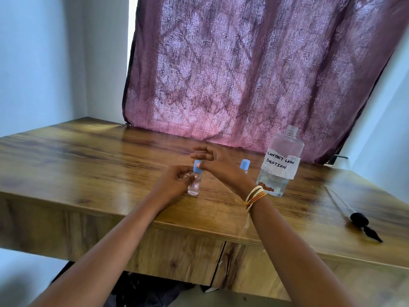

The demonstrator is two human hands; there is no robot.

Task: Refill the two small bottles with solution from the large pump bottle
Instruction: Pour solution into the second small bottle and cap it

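Two bare forearms reach over the near edge of a wooden table (93, 156), above a dark heap on the floor too dim to identify. The left hand (174, 181) curls around the body of a small clear bottle (194, 185) standing upright near the table's middle, its label partly hidden by the fingers. The right hand (212, 161), thread bands (254, 196) at the wrist, pinches that bottle's blue cap (197, 166) with the thumb while the other fingers spread loosely above. Behind the right wrist, a second small bottle (245, 165) shows only its blue cap and shoulder. Just right of it stands the large bottle (280, 162), neck uncapped, liquid low inside, its paper label handwritten "CONTACT LENS SOLUTION". Well apart at the right edge lies the black pump head (363, 222) with its clear tube (338, 200), faint against the grain. A purple patterned curtain (254, 69) hangs behind, between pale blue walls (44, 63).
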